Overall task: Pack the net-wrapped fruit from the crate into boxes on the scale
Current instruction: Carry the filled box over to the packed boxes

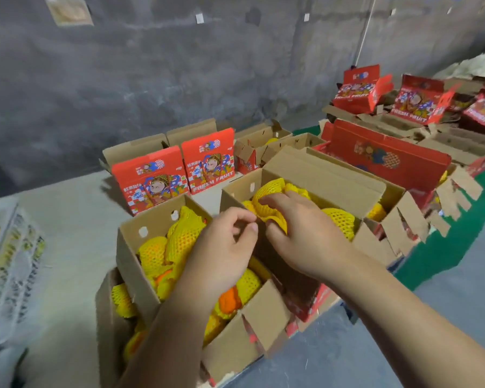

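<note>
Seen from above, two bare hands meet over open cardboard boxes packed with fruit in yellow foam nets. The right hand has its fingers curled round a loose yellow net, gripping it at the near edge of the far box. That box holds more netted fruit along its right side. The left hand hovers just beside the right one, thumb and forefinger bent toward each other close to the net — whether they pinch it cannot be told. Below the left forearm sits the near box, its flaps open, crowded with netted fruit and one bare orange fruit showing near the wrist. Behind these stand two red printed boxes side by side, upright with lids raised. Further right, more red boxes and flattened cardboard lie in a jumble against a grey wall — some on a green sheet. At the far left edge lies a blurred white bag.
</note>
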The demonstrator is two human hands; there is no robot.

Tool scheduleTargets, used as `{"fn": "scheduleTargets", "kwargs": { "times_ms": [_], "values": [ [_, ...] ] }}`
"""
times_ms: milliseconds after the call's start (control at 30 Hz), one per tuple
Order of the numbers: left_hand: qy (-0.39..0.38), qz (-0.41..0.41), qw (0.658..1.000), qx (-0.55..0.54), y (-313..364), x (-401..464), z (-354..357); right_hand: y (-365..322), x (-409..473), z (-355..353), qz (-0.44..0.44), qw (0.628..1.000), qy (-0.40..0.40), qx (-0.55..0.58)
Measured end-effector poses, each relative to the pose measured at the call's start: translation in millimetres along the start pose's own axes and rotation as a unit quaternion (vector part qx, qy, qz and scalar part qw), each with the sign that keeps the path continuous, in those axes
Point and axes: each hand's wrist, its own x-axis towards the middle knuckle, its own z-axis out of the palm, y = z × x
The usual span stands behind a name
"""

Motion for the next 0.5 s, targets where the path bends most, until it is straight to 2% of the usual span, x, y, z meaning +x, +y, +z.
{"fn": "scheduleTargets", "kwargs": {
  "times_ms": [133,200,333,500],
  "values": [
    [0.058,-0.036,0.997,0.021,-9,16,-25,-12,41,13,-0.057,0.997,-0.031,0.035],
    [0.063,-0.034,0.996,0.049,-8,33,-32,-19,63,20,-0.075,0.995,-0.048,0.050],
    [0.002,-0.019,0.996,0.082,-2,87,-38,-13,112,23,-0.063,0.995,-0.078,0.010],
    [-0.035,-0.011,0.993,0.116,5,183,-3,36,194,-6,-0.010,0.998,-0.064,-0.023]
  ]
}}
